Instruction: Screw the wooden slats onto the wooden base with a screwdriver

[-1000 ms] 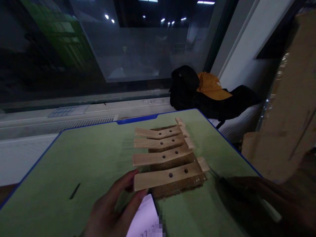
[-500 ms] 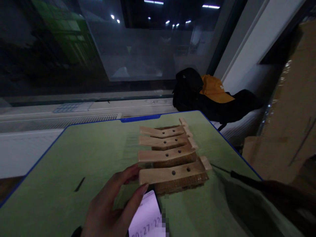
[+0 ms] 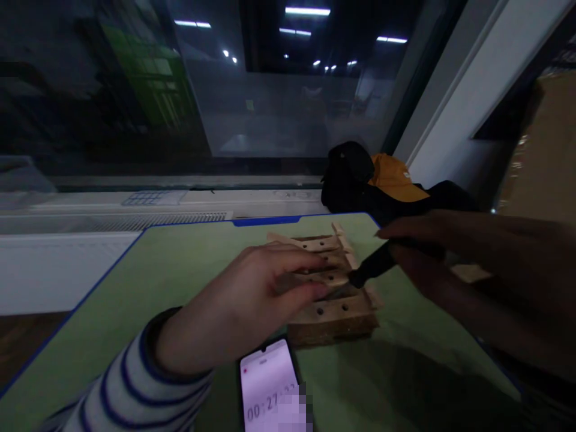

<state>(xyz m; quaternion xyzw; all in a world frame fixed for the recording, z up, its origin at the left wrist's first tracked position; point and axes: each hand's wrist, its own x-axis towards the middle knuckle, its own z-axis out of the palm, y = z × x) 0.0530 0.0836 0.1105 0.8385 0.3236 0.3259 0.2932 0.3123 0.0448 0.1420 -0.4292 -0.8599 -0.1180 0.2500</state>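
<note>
Several pale wooden pieces [image 3: 332, 307], each with two holes, lie side by side on a brown, rough-edged base [image 3: 333, 330]. My left hand [image 3: 270, 288] reaches over them from the left, thumb and fingers closed about the second-nearest wooden piece [image 3: 338, 278]. Its fingers cover much of that piece and part of those behind. My right hand [image 3: 441, 258], blurred, grips a black-handled tool with a thin shaft [image 3: 373, 264]. The tool points left and down towards the gap by my left thumb; its tip is hard to make out.
A phone [image 3: 270, 384] showing a running timer lies in front of the base. The green tabletop [image 3: 193, 264] has a blue edge. Beyond it are a windowsill [image 3: 252, 201], a black bag [image 3: 346, 174] and an orange cap [image 3: 396, 179]. Cardboard [image 3: 540, 150] stands at the right.
My left hand has moved from the nearest wooden piece's left end onto the second-nearest. My right hand has brought the tool left and up, over the pieces. The view has shifted slightly.
</note>
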